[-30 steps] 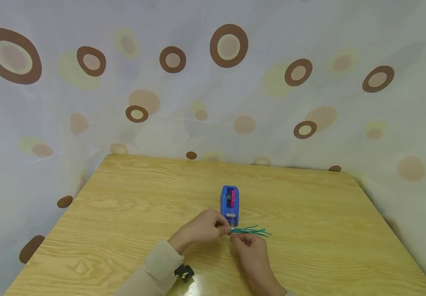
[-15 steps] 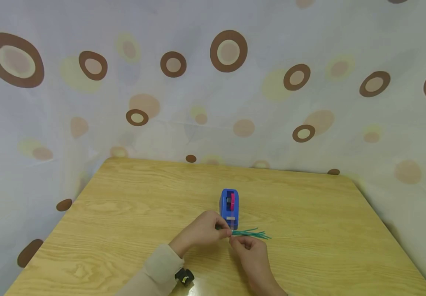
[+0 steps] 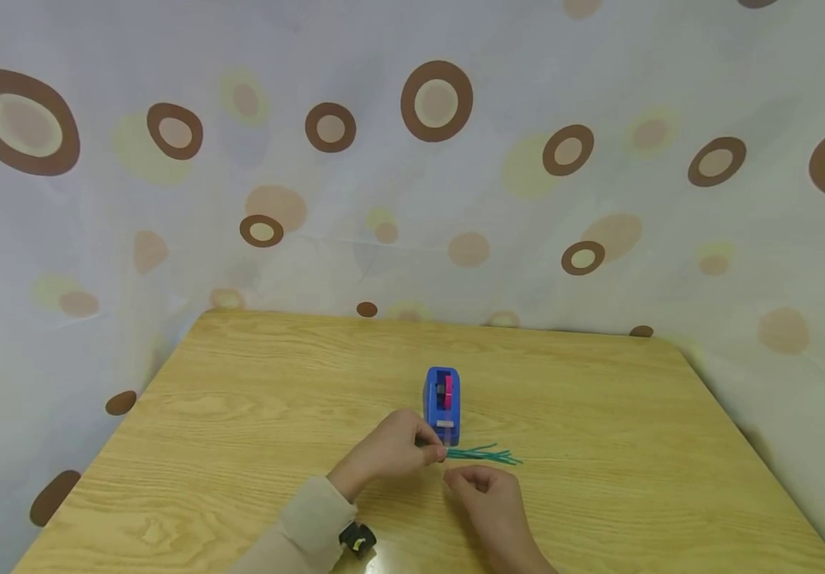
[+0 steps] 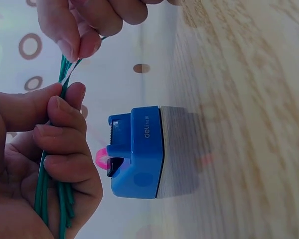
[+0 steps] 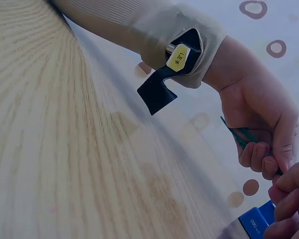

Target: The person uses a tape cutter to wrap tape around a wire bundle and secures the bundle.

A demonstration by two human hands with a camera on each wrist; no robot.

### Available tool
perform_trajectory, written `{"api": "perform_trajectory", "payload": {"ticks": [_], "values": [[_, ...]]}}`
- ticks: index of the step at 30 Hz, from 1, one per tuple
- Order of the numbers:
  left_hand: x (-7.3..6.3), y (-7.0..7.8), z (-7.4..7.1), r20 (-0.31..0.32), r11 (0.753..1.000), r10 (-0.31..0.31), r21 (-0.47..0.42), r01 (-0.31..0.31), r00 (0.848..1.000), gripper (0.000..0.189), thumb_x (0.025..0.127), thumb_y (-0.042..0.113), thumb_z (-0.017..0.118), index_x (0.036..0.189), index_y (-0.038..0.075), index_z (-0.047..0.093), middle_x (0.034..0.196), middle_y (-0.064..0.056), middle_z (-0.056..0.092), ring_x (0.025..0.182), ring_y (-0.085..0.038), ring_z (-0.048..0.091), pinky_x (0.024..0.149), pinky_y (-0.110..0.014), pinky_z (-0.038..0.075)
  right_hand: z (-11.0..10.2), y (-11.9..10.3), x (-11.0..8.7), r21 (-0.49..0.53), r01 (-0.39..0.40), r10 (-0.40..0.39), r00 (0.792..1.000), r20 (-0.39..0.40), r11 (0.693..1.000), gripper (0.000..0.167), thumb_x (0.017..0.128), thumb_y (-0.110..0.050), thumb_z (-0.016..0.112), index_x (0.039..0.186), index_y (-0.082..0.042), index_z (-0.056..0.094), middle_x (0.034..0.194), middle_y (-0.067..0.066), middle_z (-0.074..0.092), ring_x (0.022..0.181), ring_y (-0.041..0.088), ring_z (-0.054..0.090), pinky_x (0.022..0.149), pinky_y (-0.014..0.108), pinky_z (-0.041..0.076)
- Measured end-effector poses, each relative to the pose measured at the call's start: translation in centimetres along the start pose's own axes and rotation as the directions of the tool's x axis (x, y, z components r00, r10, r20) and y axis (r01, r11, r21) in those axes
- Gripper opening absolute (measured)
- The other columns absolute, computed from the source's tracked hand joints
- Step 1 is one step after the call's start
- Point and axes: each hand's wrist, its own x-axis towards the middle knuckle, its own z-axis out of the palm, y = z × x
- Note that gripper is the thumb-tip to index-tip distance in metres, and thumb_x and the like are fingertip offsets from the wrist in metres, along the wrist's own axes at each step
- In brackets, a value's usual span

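My left hand (image 3: 398, 445) grips a bundle of thin green stems (image 3: 484, 454). In the left wrist view the stems (image 4: 62, 204) run through the left palm, with its fingers curled round them. My right hand (image 3: 487, 494) is just below and right of the bundle. Its thumb and finger pinch a narrow white strip of tape (image 4: 69, 73), which reaches to the stems at the left thumb tip. A blue tape dispenser (image 3: 434, 410) with a pink roll (image 3: 449, 391) stands right behind the left hand. A translucent strip (image 3: 447, 438) shows in front of its cutter.
The wood-grain table (image 3: 599, 446) stretches around the hands, with a spotted curtain (image 3: 512, 191) behind it. A black camera mount (image 3: 358, 540) sits on the left sleeve cuff (image 3: 317, 510).
My right hand has moved slightly down, away from the green stems. The left hand keeps its hold nearly in place, and the dispenser still stands behind it.
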Motion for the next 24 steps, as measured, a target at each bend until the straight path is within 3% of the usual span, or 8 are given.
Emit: {"api": "perform_trajectory", "payload": {"ticks": [7,11,19,24], "values": [[-0.1,0.1,-0.2,0.001,1.0,-0.016,0.009,0.016,1.0,0.016,0.093,0.015,0.069,0.083,0.009,0.079,0.077,0.006,0.07,0.062,-0.008,0.046,0.055,-0.023,0.035,-0.8,-0.3,-0.6,-0.057,-0.01,0.017,0.993,0.119,0.998,0.02,0.092,-0.02,0.07,0.096,-0.001,0.075,0.087,0.001,0.067,0.083,0.016,0.053,0.071,0.031,0.045],[-0.1,0.2,-0.3,0.001,1.0,-0.012,0.014,0.012,1.0,0.014,0.093,0.014,0.07,0.084,0.008,0.079,0.077,0.007,0.07,0.063,-0.008,0.047,0.056,-0.023,0.036,-1.4,-0.8,-0.6,-0.079,0.043,-0.027,0.979,0.201,0.996,0.022,0.094,-0.023,0.068,0.097,-0.003,0.075,0.088,0.001,0.068,0.081,0.017,0.054,0.07,0.031,0.046],[-0.1,0.2,-0.1,-0.005,1.0,0.006,0.025,-0.005,1.0,0.013,0.091,0.012,0.071,0.081,0.008,0.079,0.075,0.005,0.07,0.062,-0.008,0.047,0.055,-0.022,0.037,-2.3,-2.1,-0.4,0.053,0.094,-0.105,0.953,0.283,0.994,0.028,0.096,-0.024,0.066,0.101,0.003,0.073,0.063,0.0,0.054,0.058,0.011,0.045,0.051,0.021,0.039],[0.0,0.0,0.0,-0.006,1.0,0.018,0.025,-0.018,1.0,0.014,0.09,0.012,0.071,0.08,0.009,0.079,0.07,0.003,0.069,0.057,-0.007,0.045,0.051,-0.021,0.035,-2.7,-3.2,-0.2,0.086,0.111,-0.133,0.939,0.319,0.99,0.03,0.096,-0.023,0.067,0.1,0.006,0.072,0.066,0.002,0.056,0.056,0.011,0.045,0.053,0.022,0.04]]}}
